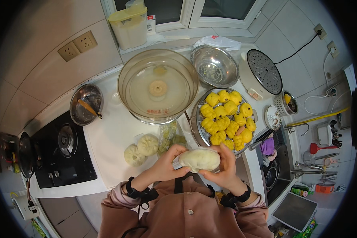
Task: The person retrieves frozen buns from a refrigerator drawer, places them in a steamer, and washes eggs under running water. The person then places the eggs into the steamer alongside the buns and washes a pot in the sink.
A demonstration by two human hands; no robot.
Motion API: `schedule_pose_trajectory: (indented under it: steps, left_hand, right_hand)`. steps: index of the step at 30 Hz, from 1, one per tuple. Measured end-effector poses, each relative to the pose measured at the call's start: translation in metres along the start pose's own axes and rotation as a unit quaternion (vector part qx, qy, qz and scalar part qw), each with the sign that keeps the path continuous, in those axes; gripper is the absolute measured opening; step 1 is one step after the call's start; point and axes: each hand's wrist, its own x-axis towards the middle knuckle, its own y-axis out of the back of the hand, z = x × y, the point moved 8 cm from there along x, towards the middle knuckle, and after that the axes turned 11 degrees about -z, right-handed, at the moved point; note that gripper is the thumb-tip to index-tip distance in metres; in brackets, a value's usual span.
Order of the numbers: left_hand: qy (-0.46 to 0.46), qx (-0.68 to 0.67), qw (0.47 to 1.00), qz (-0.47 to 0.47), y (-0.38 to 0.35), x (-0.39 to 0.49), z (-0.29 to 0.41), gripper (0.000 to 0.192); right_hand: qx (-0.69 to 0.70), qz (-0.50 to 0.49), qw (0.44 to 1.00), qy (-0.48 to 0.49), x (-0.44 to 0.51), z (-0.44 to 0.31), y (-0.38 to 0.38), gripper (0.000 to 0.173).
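Between both hands I hold a pale steamed bun [200, 159], raised in front of my chest and tilted so that its side faces me. My left hand [174, 163] grips its left end, thumb underneath. At the right end is my right hand [224, 165], its thumb along the lower edge. Two more pale pleated buns, one nearer [135, 155] and one farther [148, 144], rest touching on the white counter to the left. A clear plastic bag [168, 135] with greenish contents lies just beyond my left hand. Past my right hand stands a steamer tray [198, 135] filled with yellow buns [223, 122].
A large clear steamer tier [122, 80] stands at the back, beside a steel bowl [215, 65] and a white appliance [251, 80]. Leftward are a smaller bowl [86, 117] with a wooden-handled tool [87, 106] and a gas hob [62, 166]. The sink [281, 181] lies right.
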Motion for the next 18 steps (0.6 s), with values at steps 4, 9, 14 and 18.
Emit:
schedule_pose_trajectory:
  steps: [4,9,14,18]
  left_hand:
    - [0.062,-0.050,0.997,-0.015,0.000,0.003,-0.018,0.045]
    - [0.127,-0.168,0.978,0.009,0.001,0.004,-0.031,0.041]
    - [0.083,-0.185,0.979,0.022,0.003,0.018,-0.028,0.040]
    - [0.094,-0.172,0.980,-0.010,-0.004,0.033,-0.033,0.039]
  right_hand:
    - [0.156,0.015,0.984,-0.088,0.002,0.021,0.003,0.080]
    - [0.326,0.035,0.920,-0.215,-0.003,0.049,0.006,0.057]
    - [0.367,0.032,0.895,-0.253,-0.010,0.057,0.010,0.045]
    - [0.370,0.048,0.884,-0.283,-0.019,0.061,0.020,0.044]
